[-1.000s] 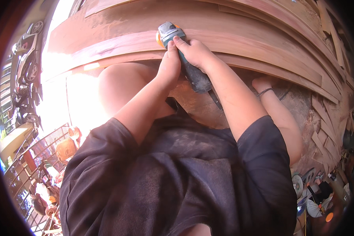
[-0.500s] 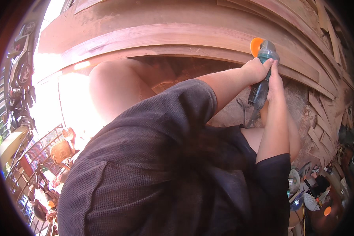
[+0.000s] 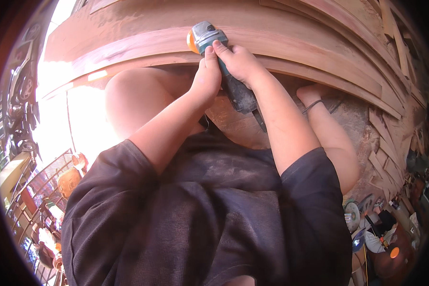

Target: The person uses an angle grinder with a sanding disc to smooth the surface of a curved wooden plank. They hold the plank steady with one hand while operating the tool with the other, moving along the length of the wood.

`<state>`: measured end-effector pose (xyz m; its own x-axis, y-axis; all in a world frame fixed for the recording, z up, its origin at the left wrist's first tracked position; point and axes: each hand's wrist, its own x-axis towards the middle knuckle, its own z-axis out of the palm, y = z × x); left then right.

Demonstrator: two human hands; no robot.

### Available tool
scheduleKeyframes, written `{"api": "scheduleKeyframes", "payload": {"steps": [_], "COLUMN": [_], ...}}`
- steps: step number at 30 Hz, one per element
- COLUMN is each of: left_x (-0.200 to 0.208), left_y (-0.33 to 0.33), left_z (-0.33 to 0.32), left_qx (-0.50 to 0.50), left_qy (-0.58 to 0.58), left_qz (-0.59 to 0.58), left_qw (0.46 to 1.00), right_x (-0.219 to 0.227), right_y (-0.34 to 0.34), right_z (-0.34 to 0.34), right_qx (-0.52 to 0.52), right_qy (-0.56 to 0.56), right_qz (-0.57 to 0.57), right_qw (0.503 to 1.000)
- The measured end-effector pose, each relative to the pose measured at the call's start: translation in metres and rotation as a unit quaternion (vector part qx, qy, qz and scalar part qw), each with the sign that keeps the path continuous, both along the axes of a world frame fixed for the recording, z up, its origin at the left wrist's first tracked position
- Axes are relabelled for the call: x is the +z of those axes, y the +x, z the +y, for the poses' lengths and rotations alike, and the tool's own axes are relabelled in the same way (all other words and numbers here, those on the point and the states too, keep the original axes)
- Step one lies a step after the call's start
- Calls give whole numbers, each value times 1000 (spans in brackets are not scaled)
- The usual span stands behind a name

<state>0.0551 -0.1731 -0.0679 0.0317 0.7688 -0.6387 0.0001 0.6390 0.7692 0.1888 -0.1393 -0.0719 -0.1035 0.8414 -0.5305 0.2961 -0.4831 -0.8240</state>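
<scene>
Both my hands are closed round a teal and black angle grinder (image 3: 238,95) with a grey metal head and an orange disc (image 3: 192,41). My left hand (image 3: 208,76) grips its left side just behind the head. Across from it, my right hand (image 3: 240,63) wraps the right side, thumb along the top. The disc lies over the long wooden plank (image 3: 143,45); whether it touches the wood I cannot tell. The grinder's rear end slants down toward my lap, between my forearms.
More long boards (image 3: 319,19) are stacked on the far side. Wood offcuts (image 3: 383,162) litter the floor at right, with assorted tools and discs (image 3: 367,229) nearer me. A wire rack (image 3: 35,200) stands at left. My bent legs (image 3: 133,97) are below the plank.
Both hands have carried the grinder leftward along the plank, from the right to near the middle. The grinder is now tilted the other way, its head leaning left.
</scene>
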Motion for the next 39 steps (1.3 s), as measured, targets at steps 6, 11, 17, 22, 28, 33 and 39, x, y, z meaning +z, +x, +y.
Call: {"api": "scheduleKeyframes", "payload": {"steps": [6, 11, 17, 22, 28, 33, 39], "left_x": [-50, -7, 7, 9, 1, 30, -5], "left_y": [68, 148, 197, 132, 11, -5, 65], "left_z": [-18, -16, -6, 1, 5, -10, -43], "left_qx": [-97, -212, -356, -294, -145, -25, -216], "left_qy": [150, 43, -25, -19, -11, -67, 27], "left_qz": [128, 29, -33, 17, 16, -46, 118], "left_qw": [976, 976, 934, 955, 989, 996, 969], "right_x": [-12, -2, -9, -11, -5, 7, -25], "right_y": [85, 162, 208, 141, 26, -5, 96], "right_z": [-24, -69, -101, -79, -23, -10, -68], "right_qx": [17, -165, -347, -273, -73, 23, -32], "right_qy": [-2, -6, -64, 3, -7, 7, 6], "right_qz": [8, 24, 58, 83, 13, -33, -4], "right_qw": [1000, 986, 934, 958, 997, 999, 999]}}
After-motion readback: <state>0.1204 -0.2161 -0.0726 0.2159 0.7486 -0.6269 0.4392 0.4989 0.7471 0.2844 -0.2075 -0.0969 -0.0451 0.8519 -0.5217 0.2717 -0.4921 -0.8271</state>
